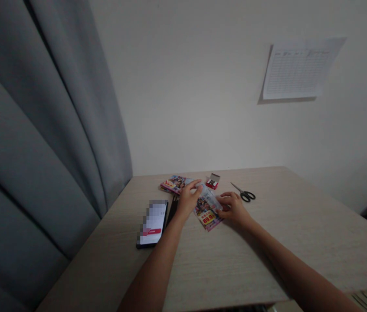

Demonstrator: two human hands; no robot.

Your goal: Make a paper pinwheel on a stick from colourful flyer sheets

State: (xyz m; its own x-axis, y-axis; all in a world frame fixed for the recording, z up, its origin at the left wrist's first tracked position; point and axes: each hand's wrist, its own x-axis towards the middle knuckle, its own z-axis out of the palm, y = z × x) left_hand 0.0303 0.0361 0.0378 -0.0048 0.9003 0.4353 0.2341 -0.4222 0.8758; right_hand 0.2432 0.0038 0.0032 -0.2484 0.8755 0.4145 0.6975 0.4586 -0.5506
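A colourful printed leaflet point(208, 217) marked 89.9 lies slanted on the table between my hands. Over its upper right part is a clear, shiny plastic strip point(215, 201). My left hand point(189, 199) has its thumb and fingers closed at the upper left edge, where the leaflet and plastic meet. At the right edge, my right hand point(234, 209) pinches the leaflet with bent fingers. Just behind my left hand sits a stack of similar leaflets point(173, 183), partly hidden by it.
Left of my left forearm lies a phone point(153, 225) with its screen lit, beside dark slats point(172, 209). A small open red box point(212, 182) and black-handled scissors point(246, 195) are farther back. A grey curtain point(56, 130) borders the table's left side; a wall stands behind.
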